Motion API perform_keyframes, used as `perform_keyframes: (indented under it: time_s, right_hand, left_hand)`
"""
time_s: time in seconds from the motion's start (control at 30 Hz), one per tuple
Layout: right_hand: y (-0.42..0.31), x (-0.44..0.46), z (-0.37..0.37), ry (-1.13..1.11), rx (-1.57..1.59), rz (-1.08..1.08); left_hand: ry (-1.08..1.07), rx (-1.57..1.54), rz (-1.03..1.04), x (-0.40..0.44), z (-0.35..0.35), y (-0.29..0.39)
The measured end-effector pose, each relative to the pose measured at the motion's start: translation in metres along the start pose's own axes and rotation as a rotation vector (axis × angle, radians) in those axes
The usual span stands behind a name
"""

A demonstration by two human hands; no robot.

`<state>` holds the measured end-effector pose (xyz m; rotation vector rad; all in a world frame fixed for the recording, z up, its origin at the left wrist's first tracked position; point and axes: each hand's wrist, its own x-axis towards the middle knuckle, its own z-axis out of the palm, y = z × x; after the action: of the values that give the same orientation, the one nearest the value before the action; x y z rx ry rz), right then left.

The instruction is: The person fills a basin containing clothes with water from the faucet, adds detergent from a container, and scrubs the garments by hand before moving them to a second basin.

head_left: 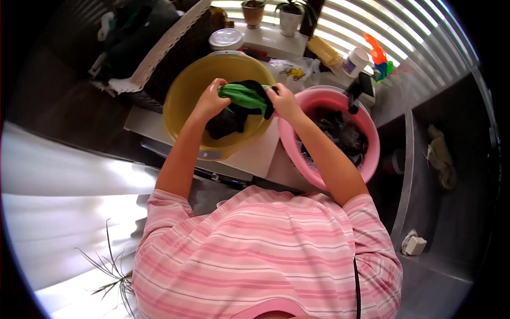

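Observation:
A green and black cloth [241,97] is stretched between my two hands over the yellow basin [178,101]. My left hand [211,99] grips its left end, fingers closed on the fabric. At its right end, near the basin's right rim, my right hand [283,101] pinches the dark edge. Below the cloth, a dark cloth [225,125] lies in the yellow basin. Just to the right stands a pink basin [289,151] with dark, wet-looking fabric [342,133] inside.
Behind the basins are a lidded white tub [226,40], potted plants [290,21], a plastic bag [297,72] and a white jar [356,61]. A wicker basket with lace trim [159,53] stands at the left. Shelves [406,175] rise on the right.

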<state>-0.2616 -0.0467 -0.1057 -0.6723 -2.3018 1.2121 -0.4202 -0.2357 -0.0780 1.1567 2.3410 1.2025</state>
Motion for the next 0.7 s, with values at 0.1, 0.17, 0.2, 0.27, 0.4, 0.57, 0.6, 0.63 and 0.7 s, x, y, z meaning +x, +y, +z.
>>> perform_keyframes:
  time_s: [0.1, 0.17, 0.2, 0.27, 0.4, 0.57, 0.6, 0.63, 0.7]
  right_hand:
    - [-0.030, 0.018, 0.054, -0.214, -0.364, 0.012]
    - [-0.030, 0.021, 0.086, -0.352, -0.482, 0.082]
    - [-0.030, 0.016, 0.096, -0.360, -0.479, 0.068]
    - [-0.029, 0.005, 0.106, -0.334, -0.448, -0.164]
    - [-0.024, 0.002, 0.104, -0.572, -0.611, -0.167]
    - [-0.028, -0.010, 0.035, -0.247, -0.542, -0.361]
    - [-0.023, -0.013, 0.019, -0.121, -0.485, -0.426]
    - [-0.016, -0.019, 0.002, -0.098, -0.495, -0.403]
    - [0.005, -0.035, -0.039, 0.285, -0.471, -0.518]
  left_hand:
    - [0.012, 0.277, -0.064, -0.021, -0.029, -0.038]
    - [-0.060, 0.347, -0.150, -0.033, -0.032, -0.070]
    - [-0.155, 0.527, 0.048, -0.041, -0.029, -0.084]
    - [-0.250, 0.705, 0.251, -0.051, -0.028, -0.099]
    - [-0.477, 0.848, 0.097, -0.057, -0.014, -0.084]
    - [-0.513, 0.936, 0.005, -0.019, 0.003, 0.015]
    - [-0.364, 0.819, 0.166, -0.013, 0.020, 0.028]
    - [-0.218, 0.689, 0.319, -0.007, 0.038, 0.042]
    - [-0.153, 0.575, 0.554, 0.001, 0.081, 0.075]
